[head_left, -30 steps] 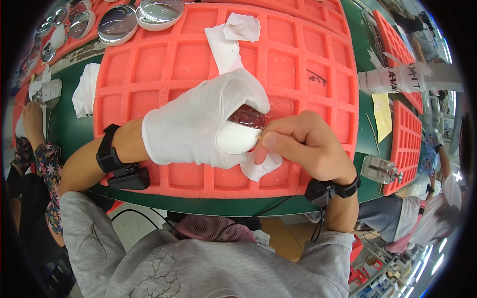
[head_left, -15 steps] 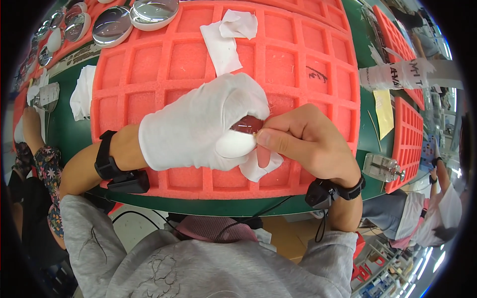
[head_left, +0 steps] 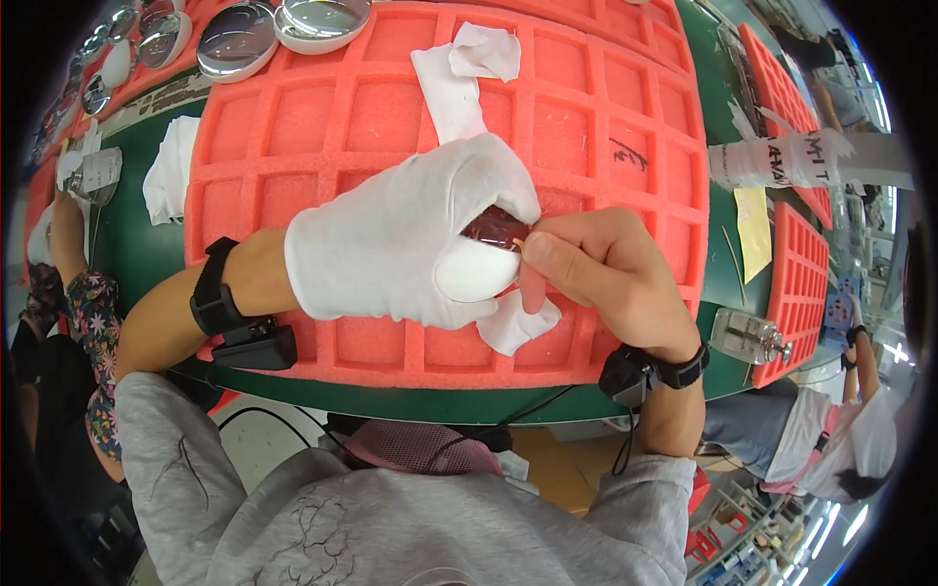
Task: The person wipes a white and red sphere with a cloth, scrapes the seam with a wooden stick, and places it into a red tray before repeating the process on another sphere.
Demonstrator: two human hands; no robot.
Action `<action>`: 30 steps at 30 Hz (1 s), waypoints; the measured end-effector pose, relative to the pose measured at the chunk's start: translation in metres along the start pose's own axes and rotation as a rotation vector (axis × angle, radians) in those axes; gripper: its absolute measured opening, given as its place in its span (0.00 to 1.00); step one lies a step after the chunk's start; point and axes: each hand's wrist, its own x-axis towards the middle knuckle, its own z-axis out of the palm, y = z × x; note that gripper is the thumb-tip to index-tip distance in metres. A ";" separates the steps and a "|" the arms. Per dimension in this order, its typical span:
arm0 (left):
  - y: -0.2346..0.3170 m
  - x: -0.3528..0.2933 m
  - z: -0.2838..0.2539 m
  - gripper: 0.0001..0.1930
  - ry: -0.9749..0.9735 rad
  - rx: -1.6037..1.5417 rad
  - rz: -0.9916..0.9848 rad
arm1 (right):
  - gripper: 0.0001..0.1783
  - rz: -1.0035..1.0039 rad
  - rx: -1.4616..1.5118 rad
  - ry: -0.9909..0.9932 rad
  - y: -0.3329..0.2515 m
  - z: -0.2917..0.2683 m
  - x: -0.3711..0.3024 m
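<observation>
My left hand (head_left: 391, 234), in a white glove, is closed around a round glass lens (head_left: 477, 272) with a frosted white side. The lens is tilted, and its shiny face looks dark red; the glove covers much of it. My bare right hand (head_left: 611, 269) pinches thumb and forefinger together at the lens's edge. Whatever may be between those fingertips is too small to make out. Just below them, a white cloth piece (head_left: 520, 324) lies on the pink foam tray (head_left: 410, 198). Both hands are over this tray of square pockets.
Large polished lenses (head_left: 237, 41) stand at the far left. White cloth strips (head_left: 451, 93) lie on the tray's far part, and another white cloth (head_left: 171, 171) is at its left. A glass bottle (head_left: 747, 335) and a yellow paper (head_left: 751, 234) sit to the right on the green table (head_left: 723, 278).
Both hands and the lens have shifted slightly right in the picture, and the lens's visible face has turned a little. The left hand still grips the lens; the right fingertips stay pinched at its edge.
</observation>
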 end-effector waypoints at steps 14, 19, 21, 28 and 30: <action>0.005 0.001 0.000 0.27 0.013 0.023 0.020 | 0.20 0.047 -0.061 -0.029 0.000 0.002 -0.005; -0.003 0.000 0.004 0.32 -0.085 0.154 0.057 | 0.18 0.082 -0.105 -0.056 -0.005 -0.001 -0.003; -0.004 -0.001 0.004 0.32 -0.060 0.118 0.069 | 0.18 0.098 -0.124 -0.029 -0.011 0.001 -0.002; -0.003 0.000 0.005 0.34 0.018 0.131 0.123 | 0.19 0.012 -0.106 0.041 -0.006 0.006 0.000; -0.001 0.000 0.006 0.28 0.055 0.001 0.048 | 0.20 -0.025 -0.038 0.043 -0.001 0.003 0.002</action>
